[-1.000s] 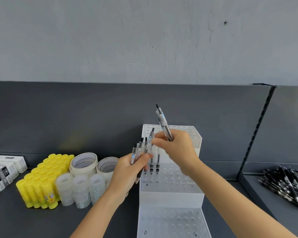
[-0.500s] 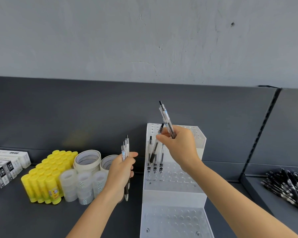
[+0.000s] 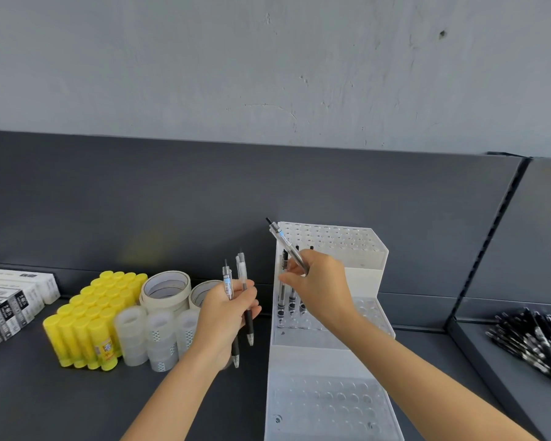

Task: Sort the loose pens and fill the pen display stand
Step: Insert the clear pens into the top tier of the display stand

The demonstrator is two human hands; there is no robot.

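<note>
While the right hand (image 3: pixel 318 283) pinches a tilted pen (image 3: pixel 285 245) and the left hand (image 3: pixel 225 313) clasps spare pens (image 3: pixel 242 278), that slant could knock the slotted pens (image 3: pixel 292 302) beneath the right fingers (image 3: pixel 288 277).

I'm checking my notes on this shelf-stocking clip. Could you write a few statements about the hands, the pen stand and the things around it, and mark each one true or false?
1. The left hand grips pens. True.
2. The right hand is empty. False: it holds a tilted pen over the display stand.
3. The stand's bottom tier is full of pens. False: its holes show no pens.
4. The yellow glue sticks stand to the left of the stand. True.
5. A pile of loose pens lies on the shelf to the right. True.
</note>
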